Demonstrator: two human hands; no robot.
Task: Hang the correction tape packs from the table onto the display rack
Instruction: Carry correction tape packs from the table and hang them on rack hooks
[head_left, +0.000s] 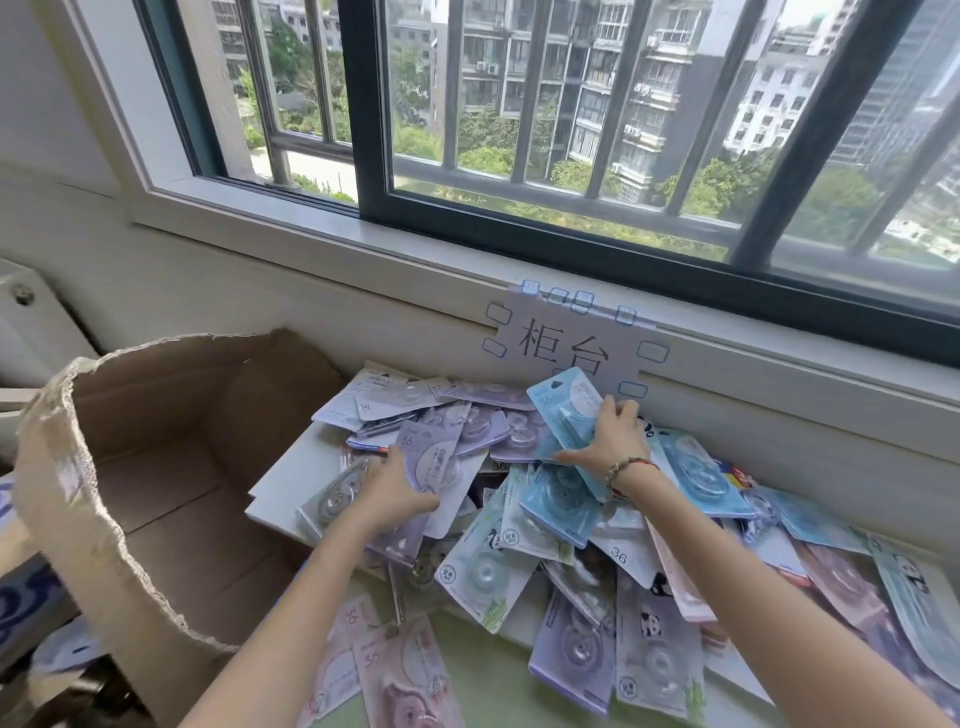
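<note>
Pink blister-carded correction tape packs (400, 670) lie nearest, cut off by the bottom edge, on a pale green surface. Two bare forearms reach from the near edge into the heap of correction tape packs (571, 545) spread over the white table (291, 483) below the window sill.

On the left, the left hand (397, 493) grips a purple carded pack (426, 467) with its fingers curled over the card's near side; the fingertips are hidden beneath it. On the right, the right hand (615, 436), with a beaded bracelet (626, 470) at the wrist, holds a light blue carded pack (569, 410) tilted up off the heap, thumb spread along its lower edge and fingers clasped over its right edge.

A white paper sign (571, 343) with two handwritten characters is taped to the wall beyond the heap; the blue pack hides its lower edge. A torn brown cardboard box (156, 467) stands open at the left, just beside the table's left edge, its near wall blocking what lies under it.

Packs run off the right edge. No display rack shows. Bare tabletop shows only at the left corner. A barred window (571, 130) fills the far side.
</note>
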